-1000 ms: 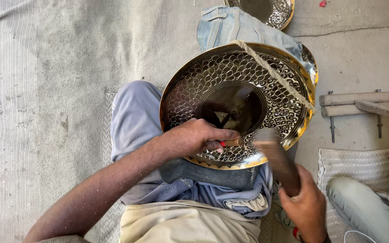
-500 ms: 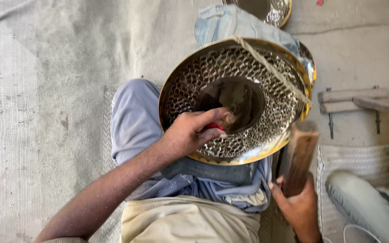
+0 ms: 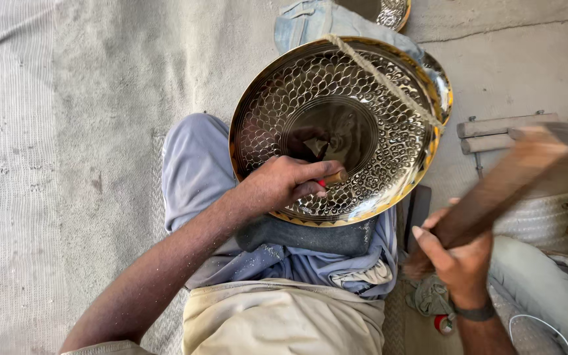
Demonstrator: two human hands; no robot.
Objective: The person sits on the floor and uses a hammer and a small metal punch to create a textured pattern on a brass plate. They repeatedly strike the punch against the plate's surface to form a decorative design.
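Observation:
A round brass plate (image 3: pixel 389 131) with a hammered scale pattern and a smooth middle rests tilted on my lap. A rope (image 3: pixel 382 75) runs across its upper right part. My left hand (image 3: pixel 284 187) lies on the plate's lower rim, closed around a small punch (image 3: pixel 332 178) with a red band whose tip touches the patterned ring. My right hand (image 3: pixel 458 253) is off to the right of the plate, gripping a wooden mallet (image 3: pixel 514 177) that is raised up and to the right and looks blurred by motion.
Grey cloth (image 3: pixel 297 236) covers my knees under the plate. Another patterned plate (image 3: pixel 392 12) peeks in at the top edge. Wooden pieces (image 3: pixel 494 131) lie on the concrete at the right, with a white woven sack (image 3: pixel 540 217) below them. A woven mat (image 3: pixel 47 164) covers the left.
My right hand has swung the wooden mallet from low beside the plate up and out to the right. The left hand keeps the punch on the plate's lower ring.

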